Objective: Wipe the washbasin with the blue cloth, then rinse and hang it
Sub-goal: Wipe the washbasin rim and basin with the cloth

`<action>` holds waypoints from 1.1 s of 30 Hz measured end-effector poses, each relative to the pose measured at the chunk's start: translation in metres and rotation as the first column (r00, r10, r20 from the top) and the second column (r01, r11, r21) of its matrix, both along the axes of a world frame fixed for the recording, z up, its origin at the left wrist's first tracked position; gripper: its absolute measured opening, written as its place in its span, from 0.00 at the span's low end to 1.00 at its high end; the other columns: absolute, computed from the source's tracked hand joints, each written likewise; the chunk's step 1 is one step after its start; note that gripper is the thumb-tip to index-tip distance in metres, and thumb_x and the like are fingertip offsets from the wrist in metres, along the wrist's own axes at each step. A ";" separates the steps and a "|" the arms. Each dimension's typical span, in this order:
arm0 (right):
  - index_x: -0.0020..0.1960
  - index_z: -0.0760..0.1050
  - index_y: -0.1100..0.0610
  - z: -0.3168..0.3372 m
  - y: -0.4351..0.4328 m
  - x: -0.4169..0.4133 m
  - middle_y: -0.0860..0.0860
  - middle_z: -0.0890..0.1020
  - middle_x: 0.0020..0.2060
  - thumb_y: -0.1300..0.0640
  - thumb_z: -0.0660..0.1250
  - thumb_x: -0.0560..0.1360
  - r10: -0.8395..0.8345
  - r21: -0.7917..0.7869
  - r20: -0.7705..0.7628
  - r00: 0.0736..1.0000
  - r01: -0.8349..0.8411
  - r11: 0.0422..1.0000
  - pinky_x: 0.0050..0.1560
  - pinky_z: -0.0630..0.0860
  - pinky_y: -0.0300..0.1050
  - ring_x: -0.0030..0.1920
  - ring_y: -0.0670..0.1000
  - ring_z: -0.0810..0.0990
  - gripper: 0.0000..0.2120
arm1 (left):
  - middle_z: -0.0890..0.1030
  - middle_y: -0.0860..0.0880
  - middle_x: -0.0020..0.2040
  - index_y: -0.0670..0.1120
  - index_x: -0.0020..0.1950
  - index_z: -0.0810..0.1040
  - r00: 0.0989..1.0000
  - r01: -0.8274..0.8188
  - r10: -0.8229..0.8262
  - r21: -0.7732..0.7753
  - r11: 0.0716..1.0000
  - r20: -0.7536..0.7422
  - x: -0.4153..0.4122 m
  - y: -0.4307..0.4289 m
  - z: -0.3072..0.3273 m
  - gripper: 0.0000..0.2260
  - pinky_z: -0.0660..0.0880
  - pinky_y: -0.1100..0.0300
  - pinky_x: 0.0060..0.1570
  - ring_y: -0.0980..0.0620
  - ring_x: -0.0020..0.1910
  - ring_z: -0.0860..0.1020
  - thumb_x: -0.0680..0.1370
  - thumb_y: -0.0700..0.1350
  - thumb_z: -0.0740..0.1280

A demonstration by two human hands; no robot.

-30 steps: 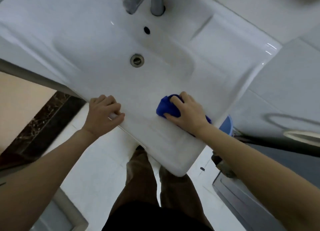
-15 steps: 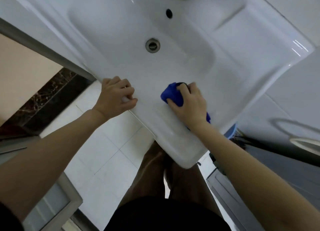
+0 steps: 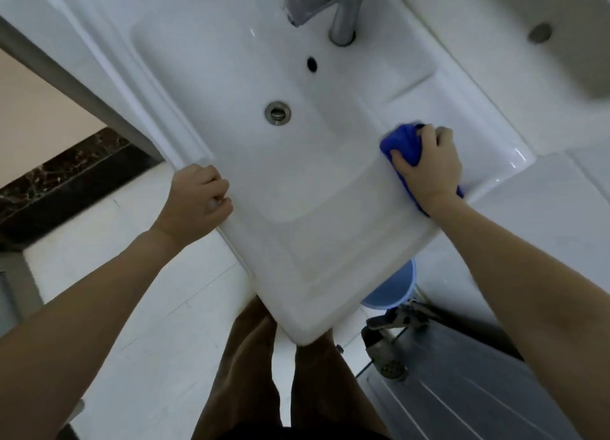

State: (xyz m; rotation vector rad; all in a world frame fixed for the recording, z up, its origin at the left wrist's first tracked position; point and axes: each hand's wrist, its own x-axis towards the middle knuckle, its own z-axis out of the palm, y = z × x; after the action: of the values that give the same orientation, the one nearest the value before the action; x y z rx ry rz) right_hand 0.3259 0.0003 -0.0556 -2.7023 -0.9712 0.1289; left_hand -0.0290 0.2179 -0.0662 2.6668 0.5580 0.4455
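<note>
The white washbasin (image 3: pixel 313 241) fills the middle of the head view, with a round metal drain (image 3: pixel 277 113) in its bowl and a chrome tap (image 3: pixel 330 3) at the back. My right hand (image 3: pixel 429 165) grips the bunched blue cloth (image 3: pixel 401 142) and presses it on the basin's right rim, beside the bowl. Part of the cloth shows below my wrist. My left hand (image 3: pixel 194 205) has its fingers curled over the basin's front left edge.
A blue bucket (image 3: pixel 392 291) stands on the floor under the basin's right side. A grey ribbed object (image 3: pixel 462 390) and a dark tool lie lower right. White floor tiles lie to the left, with a dark marble threshold (image 3: pixel 66 178). My legs stand under the basin's near corner.
My right hand has slid the cloth from the front rim to the right rim, further back. My left hand has kept its hold on the front left edge. The camera has shifted.
</note>
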 end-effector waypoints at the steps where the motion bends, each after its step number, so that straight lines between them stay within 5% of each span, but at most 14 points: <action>1: 0.64 0.68 0.56 -0.001 -0.001 -0.009 0.57 0.71 0.59 0.39 0.66 0.72 -0.026 0.006 -0.015 1.000 0.026 1.000 0.44 0.76 0.52 0.51 0.60 0.76 0.28 | 0.70 0.45 0.32 0.42 0.31 0.68 1.000 -0.001 0.001 0.006 1.000 -0.008 0.000 0.000 0.000 0.09 0.63 0.54 0.38 0.48 0.32 0.64 0.71 0.40 0.64; 3: 0.65 0.68 0.55 -0.004 -0.003 -0.044 0.56 0.71 0.60 0.39 0.66 0.72 0.000 0.007 -0.089 0.996 0.000 1.000 0.43 0.76 0.50 0.51 0.59 0.77 0.28 | 0.69 0.47 0.33 0.43 0.31 0.67 0.999 -0.019 0.019 0.012 1.000 -0.048 0.000 -0.002 0.002 0.10 0.62 0.54 0.40 0.48 0.33 0.65 0.72 0.42 0.62; 6: 0.63 0.68 0.52 0.001 -0.009 -0.107 0.53 0.72 0.56 0.38 0.67 0.72 0.288 -0.008 -0.252 0.924 -0.300 0.954 0.42 0.77 0.51 0.47 0.56 0.77 0.26 | 0.68 0.49 0.34 0.43 0.31 0.66 0.995 -0.018 0.019 0.013 1.000 -0.094 0.000 -0.004 0.008 0.11 0.63 0.54 0.40 0.46 0.33 0.67 0.72 0.45 0.61; 11: 0.65 0.68 0.52 0.010 -0.018 -0.137 0.52 0.71 0.56 0.40 0.69 0.74 0.724 0.067 -0.433 0.537 -0.782 0.620 0.45 0.74 0.48 0.50 0.54 0.75 0.26 | 0.69 0.51 0.35 0.45 0.33 0.68 0.994 -0.025 0.024 -0.009 1.000 -0.110 0.000 -0.003 0.010 0.11 0.64 0.56 0.42 0.49 0.35 0.66 0.73 0.47 0.61; 13: 0.66 0.68 0.53 0.010 -0.014 -0.103 0.53 0.72 0.56 0.40 0.68 0.74 0.704 0.055 -0.407 0.582 -0.754 0.655 0.47 0.75 0.50 0.51 0.55 0.76 0.26 | 0.69 0.52 0.36 0.46 0.33 0.67 0.990 -0.040 0.035 -0.031 0.999 -0.137 0.000 -0.004 0.011 0.10 0.65 0.55 0.44 0.49 0.36 0.66 0.73 0.47 0.61; 18: 0.63 0.70 0.58 0.004 -0.010 0.014 0.60 0.73 0.59 0.42 0.65 0.76 0.333 -0.064 -0.003 0.943 -0.332 0.941 0.44 0.77 0.52 0.50 0.62 0.77 0.24 | 0.68 0.53 0.37 0.48 0.33 0.65 0.989 -0.021 0.018 -0.016 1.000 -0.148 0.001 -0.003 0.010 0.10 0.64 0.54 0.44 0.47 0.36 0.68 0.73 0.46 0.61; 24: 0.59 0.74 0.61 -0.014 0.036 0.030 0.64 0.75 0.58 0.48 0.67 0.76 0.309 -0.007 0.279 0.909 -0.320 0.947 0.33 0.76 0.49 0.48 0.64 0.78 0.19 | 0.73 0.50 0.37 0.42 0.32 0.69 0.995 -0.027 0.024 -0.031 0.999 -0.096 -0.001 0.001 0.002 0.10 0.66 0.51 0.42 0.46 0.34 0.69 0.73 0.43 0.63; 29: 0.63 0.70 0.60 -0.007 0.111 0.021 0.64 0.72 0.62 0.45 0.63 0.78 0.221 -0.021 0.211 0.952 -0.221 0.975 0.36 0.68 0.47 0.50 0.65 0.77 0.21 | 0.73 0.48 0.38 0.43 0.33 0.68 0.992 -0.024 0.020 -0.036 0.999 -0.123 0.000 0.000 0.003 0.09 0.64 0.54 0.44 0.46 0.35 0.69 0.73 0.41 0.64; 33: 0.61 0.69 0.59 -0.009 0.061 0.009 0.63 0.72 0.62 0.45 0.66 0.77 0.179 0.038 0.154 0.972 -0.187 0.982 0.41 0.74 0.53 0.52 0.66 0.75 0.21 | 0.72 0.48 0.36 0.47 0.34 0.64 0.987 -0.042 0.029 -0.078 0.996 -0.156 0.000 -0.003 0.014 0.10 0.67 0.54 0.43 0.48 0.34 0.66 0.74 0.43 0.62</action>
State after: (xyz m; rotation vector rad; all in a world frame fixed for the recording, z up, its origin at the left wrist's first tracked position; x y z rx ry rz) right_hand 0.3347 0.0613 -0.0650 -2.6017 -1.2495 -0.0655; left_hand -0.0287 0.2147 -0.0517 2.6318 0.6556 0.2215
